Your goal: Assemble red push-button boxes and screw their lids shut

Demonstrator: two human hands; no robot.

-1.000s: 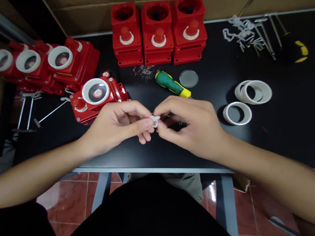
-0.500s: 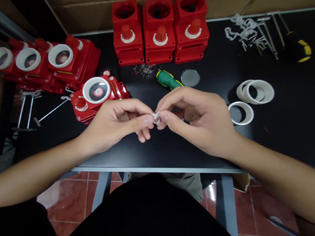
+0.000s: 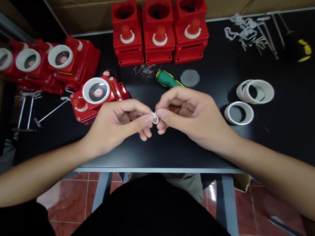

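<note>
Between my two hands, over the front part of the black table, is a small looped white cord (image 3: 155, 118). My left hand (image 3: 120, 123) is closed, pinching the cord between thumb and forefinger. From the other side my right hand (image 3: 193, 114) pinches it with thumb and fingertips; the exact contact is partly hidden by the fingers. Just left of my left hand a red box (image 3: 116, 88) with a white ring (image 3: 96, 90) and a red knob lies tilted. Behind my right hand lies a green and yellow screwdriver handle (image 3: 167, 79), beside a clear round disc (image 3: 190, 78).
Three red boxes (image 3: 160, 33) with round openings stand at the back. More red boxes (image 3: 85, 60) with white rings are at left, near small metal hammers (image 3: 52, 110). White rings (image 3: 256, 91) lie at right. White cords and metal rods (image 3: 260, 36) lie back right.
My right hand has shifted slightly left and its fingers have changed position. The white cord now shows as a clearer loop between my fingertips. My left hand has barely moved.
</note>
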